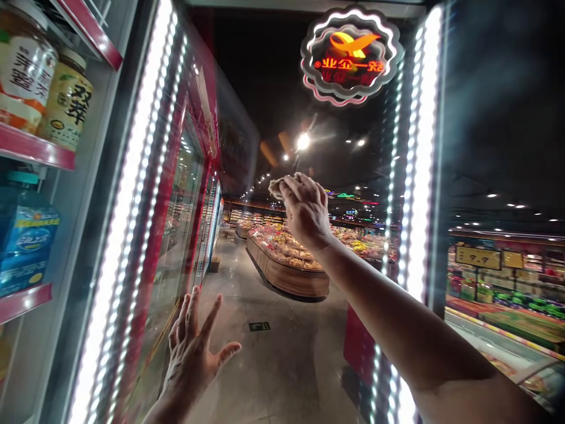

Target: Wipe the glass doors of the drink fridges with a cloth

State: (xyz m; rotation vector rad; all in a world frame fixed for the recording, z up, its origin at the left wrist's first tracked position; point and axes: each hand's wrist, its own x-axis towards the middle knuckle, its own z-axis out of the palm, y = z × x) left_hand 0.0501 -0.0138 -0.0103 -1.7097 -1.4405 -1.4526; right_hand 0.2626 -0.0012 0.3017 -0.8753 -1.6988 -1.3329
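You are in a dim supermarket aisle, looking through a glass door [265, 106] framed by two bright light strips, one on the left [128, 206] and one on the right [419, 176]. A glowing round logo [351, 56] sits at the top of the pane. Beyond it, the polished floor runs to a wooden display island [286, 265].

Your right hand [306, 212] is raised at about mid-height of the pane with the arm nearly straight. Its fingers are curled down over a pale, crumpled cloth [277, 185]. The cloth is bunched under the fingertips, and only a small wad shows past them, towards the upper left.

Your left hand [194, 347] is low and to the left, well apart from the cloth. Its palm faces the pane, with the fingers spread wide and nothing in them. You cannot tell whether it touches the glass or only hovers near it.

So the cloth lies up and to the right of the left hand and is already held by the right. On the far left, shelves hold jars [66, 106] and a blue pack [26, 241].
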